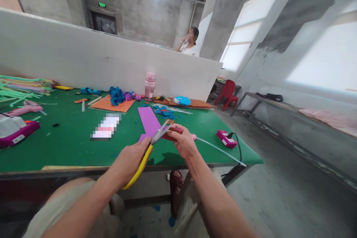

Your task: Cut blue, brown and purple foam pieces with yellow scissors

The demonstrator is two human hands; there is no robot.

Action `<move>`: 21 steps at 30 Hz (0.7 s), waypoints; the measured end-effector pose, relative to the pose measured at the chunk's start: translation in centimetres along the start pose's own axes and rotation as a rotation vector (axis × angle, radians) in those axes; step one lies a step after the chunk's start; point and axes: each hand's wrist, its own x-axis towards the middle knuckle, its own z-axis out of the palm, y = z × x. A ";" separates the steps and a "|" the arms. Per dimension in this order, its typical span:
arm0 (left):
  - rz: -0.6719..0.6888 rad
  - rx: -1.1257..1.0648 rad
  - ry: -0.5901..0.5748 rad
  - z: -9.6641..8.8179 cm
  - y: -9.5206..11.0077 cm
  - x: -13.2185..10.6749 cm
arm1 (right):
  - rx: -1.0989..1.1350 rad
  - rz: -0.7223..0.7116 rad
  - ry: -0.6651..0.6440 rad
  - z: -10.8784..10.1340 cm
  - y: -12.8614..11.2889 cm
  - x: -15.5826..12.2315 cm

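My left hand is closed around a pair of scissors with yellow handles. The blades are parted and point up and right towards my right hand. In its pinched fingers, my right hand holds a brown strip, whose near end lies by the scissor tips. My fingers hide part of the strip. Behind the blades, a purple sheet lies on the green table, with another purple piece partly under my left hand. Small blue scraps are scattered just beyond.
A pink bottle stands by the white partition. Blue curled pieces rest on an orange sheet. A glue gun lies left; a magenta power strip with a cable is right. Beyond the partition is a person.
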 end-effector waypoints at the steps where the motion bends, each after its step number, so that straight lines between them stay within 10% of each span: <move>1: -0.008 0.006 -0.011 -0.1 0.2 0.0 | -0.002 0.002 0.004 0.0 0.0 0.0; 21: 0.001 0.010 -0.025 -0.1 0.2 -0.2 | -0.033 0.012 -0.010 -0.5 -0.1 0.1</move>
